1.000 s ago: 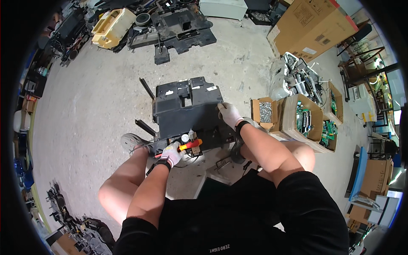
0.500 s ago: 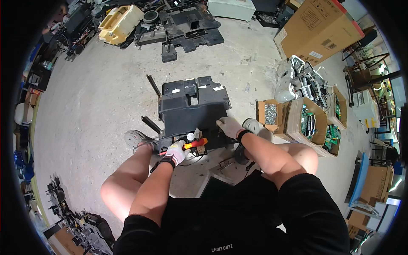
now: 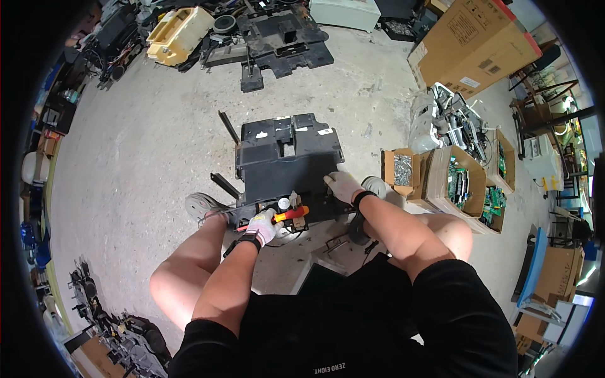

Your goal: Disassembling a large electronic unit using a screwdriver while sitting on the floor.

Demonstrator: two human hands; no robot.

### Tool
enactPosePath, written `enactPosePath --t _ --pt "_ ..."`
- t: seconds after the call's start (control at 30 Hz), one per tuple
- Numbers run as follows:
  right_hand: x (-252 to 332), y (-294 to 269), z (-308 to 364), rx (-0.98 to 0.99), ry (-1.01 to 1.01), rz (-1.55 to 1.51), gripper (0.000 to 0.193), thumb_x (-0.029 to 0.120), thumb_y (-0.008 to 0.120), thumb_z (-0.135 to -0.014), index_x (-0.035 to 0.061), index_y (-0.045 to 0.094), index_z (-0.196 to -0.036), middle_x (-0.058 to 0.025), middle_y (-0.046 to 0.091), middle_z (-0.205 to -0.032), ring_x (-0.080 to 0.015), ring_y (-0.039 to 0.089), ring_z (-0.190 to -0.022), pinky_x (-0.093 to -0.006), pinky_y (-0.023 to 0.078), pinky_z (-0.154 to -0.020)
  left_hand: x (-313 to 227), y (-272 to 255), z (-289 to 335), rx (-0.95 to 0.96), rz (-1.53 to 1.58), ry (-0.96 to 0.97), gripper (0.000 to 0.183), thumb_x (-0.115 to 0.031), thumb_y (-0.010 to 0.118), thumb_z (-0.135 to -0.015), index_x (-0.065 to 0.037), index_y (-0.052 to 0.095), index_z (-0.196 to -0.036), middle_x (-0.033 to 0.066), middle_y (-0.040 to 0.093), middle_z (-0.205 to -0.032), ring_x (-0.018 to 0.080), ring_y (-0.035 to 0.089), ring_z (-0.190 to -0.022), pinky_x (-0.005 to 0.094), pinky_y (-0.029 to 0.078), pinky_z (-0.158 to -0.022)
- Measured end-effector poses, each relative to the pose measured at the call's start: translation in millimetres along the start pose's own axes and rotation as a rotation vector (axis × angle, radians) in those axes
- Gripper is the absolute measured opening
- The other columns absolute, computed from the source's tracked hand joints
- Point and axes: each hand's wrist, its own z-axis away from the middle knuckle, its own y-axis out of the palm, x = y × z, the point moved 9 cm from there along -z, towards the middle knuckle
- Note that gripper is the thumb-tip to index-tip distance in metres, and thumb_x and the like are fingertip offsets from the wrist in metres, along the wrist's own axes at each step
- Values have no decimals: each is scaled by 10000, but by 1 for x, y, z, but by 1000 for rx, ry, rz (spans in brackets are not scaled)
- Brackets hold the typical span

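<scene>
A black plastic panel assembly (image 3: 283, 176) lies on the floor between my feet, with a square opening in its far half. My gloved left hand (image 3: 263, 227) is closed round a screwdriver (image 3: 292, 215) with a red and yellow handle, whose shaft points to the left. Under and beside that handle, a white round part (image 3: 283, 203) and small brown pieces sit at the panel's near edge. My right hand (image 3: 344, 186), also gloved, bears on the panel's right side near its edge, fingers bent and close together; their undersides are hidden.
To the right stand a small carton of screws (image 3: 402, 170) and boxes of green circuit boards (image 3: 460, 186). Two dark bars (image 3: 225, 185) (image 3: 229, 127) lie left of the panel. Farther off are more black panels (image 3: 283, 44), a yellowish bin (image 3: 179, 36) and a large carton (image 3: 472, 47).
My right hand has shifted slightly to the right on the panel. The left hand and the screwdriver stay almost where they were.
</scene>
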Motion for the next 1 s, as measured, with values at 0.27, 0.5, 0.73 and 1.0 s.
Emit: enactPosePath --t 0.27,0.5,0.73,1.0 --pt "-16 20 5 133 176 -590 388 319 487 -1011 -22 671 -1040 -242 699 -980 -422 645 -994 -466 493 -898 0 0 0 3 -1 -19 450 -360 707 -850 -30 626 -1145 241 688 -1062 414 645 -1035 462 508 -899" --pt "-20 -1 -7 -39 -28 -87 331 260 488 -1022 -27 653 -1032 -162 717 -866 -277 693 -779 -386 529 -734 -2 3 -4 -8 -8 19 396 -359 701 -851 -37 623 -1070 236 688 -1026 412 648 -1008 475 509 -874" --pt "-39 21 1 50 161 -629 307 237 472 -1034 -20 639 -1021 -128 699 -811 -203 659 -660 -333 526 -654 -4 -1 -3 -34 -15 14 384 -355 712 -836 -51 632 -1057 224 694 -1002 405 657 -983 487 512 -861" --pt "-10 1 17 28 36 -230 330 261 466 -1036 -24 625 -990 -106 663 -716 -200 626 -617 -331 512 -612 5 3 1 -34 -18 6 424 -360 716 -834 -45 634 -1105 231 692 -1027 410 653 -1005 475 513 -885"
